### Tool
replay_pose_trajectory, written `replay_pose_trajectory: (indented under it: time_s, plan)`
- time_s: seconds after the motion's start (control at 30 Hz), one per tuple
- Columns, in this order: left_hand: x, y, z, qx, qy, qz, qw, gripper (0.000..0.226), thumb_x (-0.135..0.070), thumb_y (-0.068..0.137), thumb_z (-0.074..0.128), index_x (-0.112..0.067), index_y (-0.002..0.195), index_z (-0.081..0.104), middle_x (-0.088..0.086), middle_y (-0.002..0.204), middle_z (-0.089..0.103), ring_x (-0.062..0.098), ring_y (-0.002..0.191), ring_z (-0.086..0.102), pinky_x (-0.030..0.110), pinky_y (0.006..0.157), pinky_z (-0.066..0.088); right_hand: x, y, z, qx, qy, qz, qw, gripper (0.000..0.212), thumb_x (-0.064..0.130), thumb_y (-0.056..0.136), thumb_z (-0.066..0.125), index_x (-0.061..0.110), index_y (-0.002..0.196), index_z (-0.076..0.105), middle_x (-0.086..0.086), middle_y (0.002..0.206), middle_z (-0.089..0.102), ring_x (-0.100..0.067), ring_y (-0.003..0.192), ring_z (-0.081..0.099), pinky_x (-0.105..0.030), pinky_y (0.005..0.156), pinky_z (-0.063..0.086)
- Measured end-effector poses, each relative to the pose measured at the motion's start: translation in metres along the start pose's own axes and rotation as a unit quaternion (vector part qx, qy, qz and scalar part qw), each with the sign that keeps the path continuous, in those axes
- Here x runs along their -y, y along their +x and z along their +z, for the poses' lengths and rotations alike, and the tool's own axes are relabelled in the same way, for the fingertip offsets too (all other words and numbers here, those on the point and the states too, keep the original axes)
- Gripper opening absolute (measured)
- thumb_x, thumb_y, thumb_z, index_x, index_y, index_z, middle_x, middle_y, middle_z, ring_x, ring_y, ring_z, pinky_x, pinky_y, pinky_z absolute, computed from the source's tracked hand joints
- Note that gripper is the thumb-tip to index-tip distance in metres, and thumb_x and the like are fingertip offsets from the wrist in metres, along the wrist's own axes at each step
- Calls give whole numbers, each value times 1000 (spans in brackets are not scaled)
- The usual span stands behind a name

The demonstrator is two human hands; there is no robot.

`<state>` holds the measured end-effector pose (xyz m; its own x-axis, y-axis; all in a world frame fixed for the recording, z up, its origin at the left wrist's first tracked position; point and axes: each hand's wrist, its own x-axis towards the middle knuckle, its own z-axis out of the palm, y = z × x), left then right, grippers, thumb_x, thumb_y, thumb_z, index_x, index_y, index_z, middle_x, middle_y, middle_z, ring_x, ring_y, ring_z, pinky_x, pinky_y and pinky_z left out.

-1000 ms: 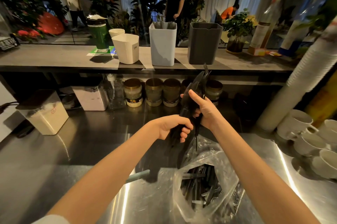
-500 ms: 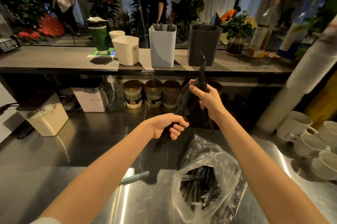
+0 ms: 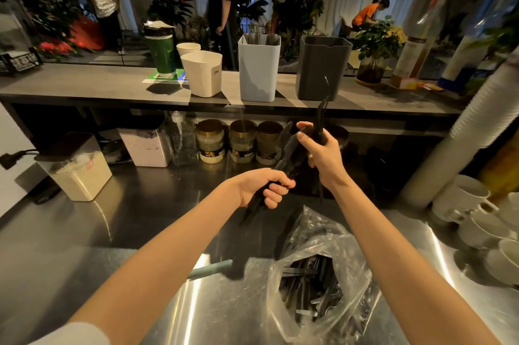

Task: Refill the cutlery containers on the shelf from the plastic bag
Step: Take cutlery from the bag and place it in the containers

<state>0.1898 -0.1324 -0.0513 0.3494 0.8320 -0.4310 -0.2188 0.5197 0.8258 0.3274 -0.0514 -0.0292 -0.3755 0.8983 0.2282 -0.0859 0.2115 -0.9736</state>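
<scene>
Black cutlery (image 3: 287, 156) is gripped at centre by both hands: the left hand (image 3: 264, 187) curls round its lower end and the right hand (image 3: 323, 153) round the upper, so the kinds of piece are hard to tell. At five o'clock the bag (image 3: 352, 253) holds more, blurred behind plastic; at twelve the grey container (image 3: 323, 69) on the shelf (image 3: 84, 86) hides its inside.

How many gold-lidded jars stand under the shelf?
3: left jar, middle jar, right jar, side by side below the shelf; another may hide behind the right hand.
</scene>
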Motion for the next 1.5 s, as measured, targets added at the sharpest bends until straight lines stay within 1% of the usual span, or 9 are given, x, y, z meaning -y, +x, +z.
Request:
replay_pose_trajectory:
  time_s: [0.13, 0.3, 0.47, 0.6, 0.7, 0.87, 1.03, 1.2, 1.5]
  plan:
    - [4, -1, -1, -14, 14, 4, 1000, 22, -13, 98, 42, -13, 77, 49, -9, 50, 33, 3, 38, 30, 14, 41, 29, -2, 0, 1, 15, 1, 12, 1000, 19, 16, 91, 59, 14, 109, 62, -2, 93, 65, -11, 61, 52, -16, 43, 35]
    - [-2, -1, 3, -32, -6, 64, 997, 30, -12, 99, 42, -15, 69, 43, -9, 48, 32, 2, 38, 28, 14, 39, 29, -8, 1, 7, -43, 108, 87, 989, 38, 26, 90, 60, 18, 126, 51, 1, 102, 64, -2, 40, 42, -13, 40, 35]
    - [-10, -8, 1, -7, -10, 50, 999, 24, -12, 98, 39, -12, 75, 45, -9, 48, 35, 1, 35, 31, 12, 37, 29, -15, -13, 0, 170, 194, 163, 952, 29, 52, 83, 56, 26, 76, 68, 9, 48, 51, -2, 37, 32, -14, 44, 22]
    - [-5, -11, -2, 57, -26, -3, 998, 16, -12, 89, 41, -9, 75, 48, -9, 47, 39, 1, 35, 36, 12, 39, 33, -18, -15, 5, 273, 205, 156, 927, 55, 54, 71, 72, 21, 115, 68, 10, 40, 33, -3, 37, 28, -13, 45, 25]
    - [-4, -11, -6, 87, -30, -23, 995, 19, -12, 80, 45, -10, 66, 58, -7, 47, 42, 1, 35, 38, 13, 40, 37, -16, -14, 8, 271, 214, 171, 923, 53, 50, 69, 75, 20, 113, 70, 9, 39, 34, -4, 36, 30, -14, 49, 31]
    - [-12, -15, -9, 133, -46, -41, 989, 9, -15, 67, 64, -10, 61, 58, -7, 45, 44, 2, 35, 40, 14, 41, 38, 5, -16, 16, 262, 220, 196, 919, 40, 28, 98, 35, 7, 129, 50, 8, 47, 57, -5, 32, 31, -9, 49, 34]
    - [-31, -25, -1, -39, 9, -22, 999, 24, -8, 84, 44, -12, 60, 48, -5, 46, 36, 7, 39, 36, 18, 46, 36, 21, -4, 27, 200, 166, 169, 951, 29, 24, 97, 46, 3, 103, 66, 9, 39, 32, -5, 37, 28, -14, 44, 29]
    - [-50, -33, 4, -135, 106, 94, 981, 14, -7, 92, 48, -9, 80, 54, 2, 60, 51, 14, 56, 55, 26, 61, 51, 44, 11, 38, 174, 123, 133, 968, 26, 21, 97, 48, 1, 96, 66, 7, 38, 39, -5, 36, 36, -15, 44, 38]
    - [-81, -29, -12, -329, 394, 257, 819, 33, -14, 94, 55, -15, 126, 50, 0, 106, 63, 13, 95, 62, 29, 86, 52, 74, 49, 58, 130, 98, 122, 979, 24, 17, 96, 52, -3, 100, 64, -4, 57, 50, -5, 34, 38, -18, 37, 39]
